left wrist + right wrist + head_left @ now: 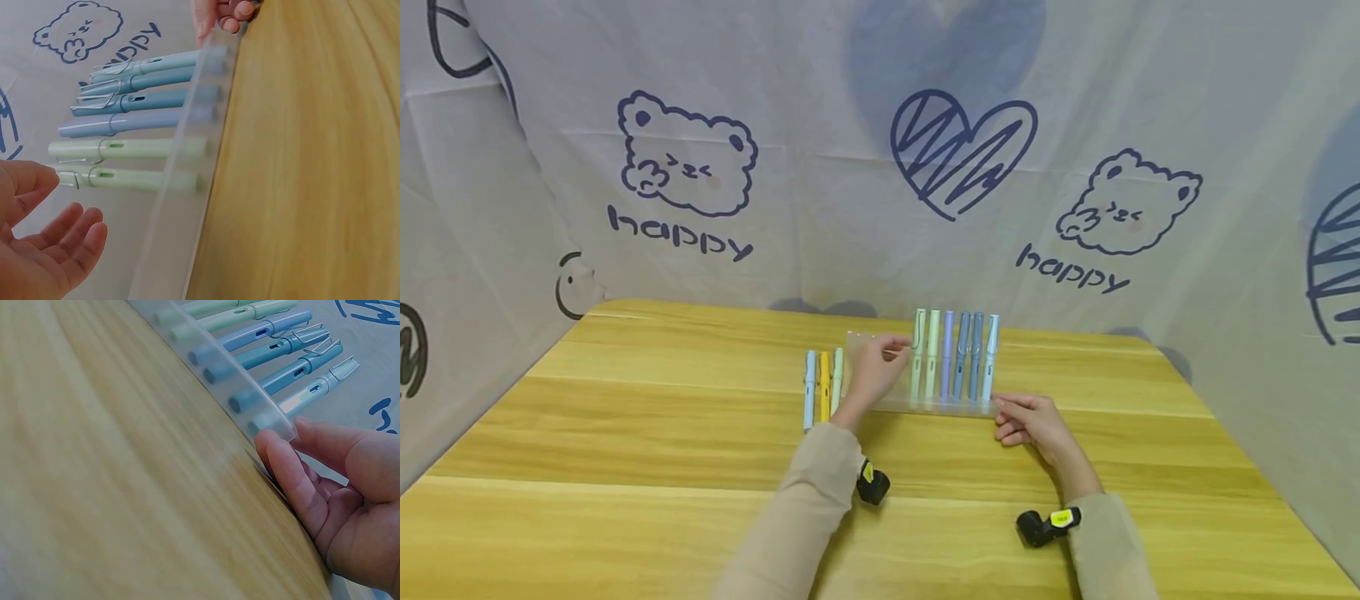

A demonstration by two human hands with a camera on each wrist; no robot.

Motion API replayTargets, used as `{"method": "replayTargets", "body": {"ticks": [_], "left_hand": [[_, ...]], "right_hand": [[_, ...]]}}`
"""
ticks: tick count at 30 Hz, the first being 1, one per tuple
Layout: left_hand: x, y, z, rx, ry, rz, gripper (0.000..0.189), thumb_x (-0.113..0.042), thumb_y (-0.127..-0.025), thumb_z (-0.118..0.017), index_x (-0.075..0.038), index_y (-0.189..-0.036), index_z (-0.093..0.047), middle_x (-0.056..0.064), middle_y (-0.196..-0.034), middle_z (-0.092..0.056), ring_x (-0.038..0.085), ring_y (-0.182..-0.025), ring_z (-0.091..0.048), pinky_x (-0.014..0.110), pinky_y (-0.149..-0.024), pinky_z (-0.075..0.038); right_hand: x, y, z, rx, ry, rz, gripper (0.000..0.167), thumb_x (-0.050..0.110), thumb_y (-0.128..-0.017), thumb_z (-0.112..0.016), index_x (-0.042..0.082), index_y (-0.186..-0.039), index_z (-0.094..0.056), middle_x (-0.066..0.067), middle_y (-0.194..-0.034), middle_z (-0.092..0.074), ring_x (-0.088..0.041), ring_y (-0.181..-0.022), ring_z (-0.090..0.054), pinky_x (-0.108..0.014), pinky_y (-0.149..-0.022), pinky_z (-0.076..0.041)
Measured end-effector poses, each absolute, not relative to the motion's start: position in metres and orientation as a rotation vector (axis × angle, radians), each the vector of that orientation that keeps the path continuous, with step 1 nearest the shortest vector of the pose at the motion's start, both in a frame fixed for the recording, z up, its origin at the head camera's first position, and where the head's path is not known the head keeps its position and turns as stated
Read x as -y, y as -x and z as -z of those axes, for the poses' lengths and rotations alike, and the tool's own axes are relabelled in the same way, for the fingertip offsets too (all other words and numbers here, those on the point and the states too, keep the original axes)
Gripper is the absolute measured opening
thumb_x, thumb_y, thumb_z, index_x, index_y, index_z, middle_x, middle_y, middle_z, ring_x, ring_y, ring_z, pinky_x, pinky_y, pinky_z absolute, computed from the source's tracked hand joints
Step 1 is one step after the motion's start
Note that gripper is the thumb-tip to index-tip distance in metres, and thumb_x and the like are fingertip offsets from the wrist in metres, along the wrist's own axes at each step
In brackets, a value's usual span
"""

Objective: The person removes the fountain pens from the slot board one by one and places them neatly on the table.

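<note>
A clear plastic pen stand [887, 403] holds a row of several upright capped pens. The leftmost is a light green pen [916, 354]; a purple pen [947, 354] is mid-row, and a pale blue pen [991, 357] ends it at the right. My left hand [877, 367] is beside the light green pen, fingertips at its cap and the other fingers loosely bent, as the left wrist view shows. With thumb and fingers, my right hand [337, 481] pinches the stand's lower right corner.
Left of the stand, a light blue pen [809, 392], a yellow pen [825, 387] and a pale green pen [837, 379] lie side by side on the wooden table [625, 433]. A printed cloth [820, 192] hangs behind the table and along its sides.
</note>
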State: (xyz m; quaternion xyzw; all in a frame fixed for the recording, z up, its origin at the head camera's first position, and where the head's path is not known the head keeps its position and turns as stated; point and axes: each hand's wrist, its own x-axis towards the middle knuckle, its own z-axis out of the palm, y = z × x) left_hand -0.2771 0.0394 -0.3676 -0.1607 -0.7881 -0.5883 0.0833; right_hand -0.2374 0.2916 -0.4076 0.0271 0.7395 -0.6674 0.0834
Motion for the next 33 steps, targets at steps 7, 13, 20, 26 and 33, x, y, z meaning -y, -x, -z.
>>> {"method": "replayTargets", "body": {"ticks": [7,13,20,26,33], "left_hand": [[-0.047,0.276,0.369,2.426,0.496,1.737,0.022,-0.007,-0.086,-0.056,-0.003,-0.107,-0.063,0.014,-0.115,-0.054,0.027,-0.092,-0.057,0.033,-0.071,-0.05],[-0.051,0.277,0.373,2.44,0.556,1.704,0.023,-0.007,-0.084,-0.058,-0.003,-0.107,-0.062,0.013,-0.117,-0.053,0.03,-0.095,-0.055,0.037,-0.077,-0.049],[-0.054,0.277,0.374,2.471,0.577,1.727,0.027,-0.006,-0.085,-0.058,-0.001,-0.111,-0.058,0.015,-0.117,-0.051,0.032,-0.098,-0.053,0.036,-0.077,-0.049],[-0.053,0.279,0.377,2.492,0.587,1.748,0.028,-0.008,-0.086,-0.058,-0.002,-0.113,-0.056,0.013,-0.116,-0.053,0.03,-0.097,-0.053,0.034,-0.075,-0.049],[-0.053,0.278,0.375,2.487,0.562,1.771,0.027,-0.008,-0.086,-0.058,-0.003,-0.113,-0.058,0.012,-0.116,-0.054,0.028,-0.094,-0.054,0.029,-0.069,-0.05]], "right_hand": [[-0.292,0.238,0.408,-2.185,-0.069,2.018,0.041,0.009,-0.091,-0.05,-0.017,-0.122,-0.042,-0.006,-0.068,-0.058,-0.015,-0.054,-0.061,-0.026,-0.05,-0.052],[-0.292,0.238,0.41,-2.183,-0.062,2.02,0.043,0.01,-0.091,-0.051,-0.017,-0.123,-0.041,-0.006,-0.068,-0.058,-0.015,-0.054,-0.061,-0.026,-0.05,-0.052],[-0.292,0.238,0.41,-2.185,-0.06,2.016,0.043,0.01,-0.091,-0.051,-0.017,-0.123,-0.04,-0.006,-0.068,-0.058,-0.015,-0.054,-0.061,-0.026,-0.05,-0.052],[-0.292,0.238,0.409,-2.188,-0.071,2.016,0.043,0.01,-0.091,-0.052,-0.017,-0.122,-0.042,-0.006,-0.068,-0.059,-0.015,-0.054,-0.061,-0.027,-0.05,-0.052],[-0.292,0.238,0.41,-2.177,-0.082,2.023,0.043,0.01,-0.091,-0.052,-0.017,-0.122,-0.042,-0.006,-0.067,-0.058,-0.014,-0.053,-0.06,-0.026,-0.05,-0.052]]}}
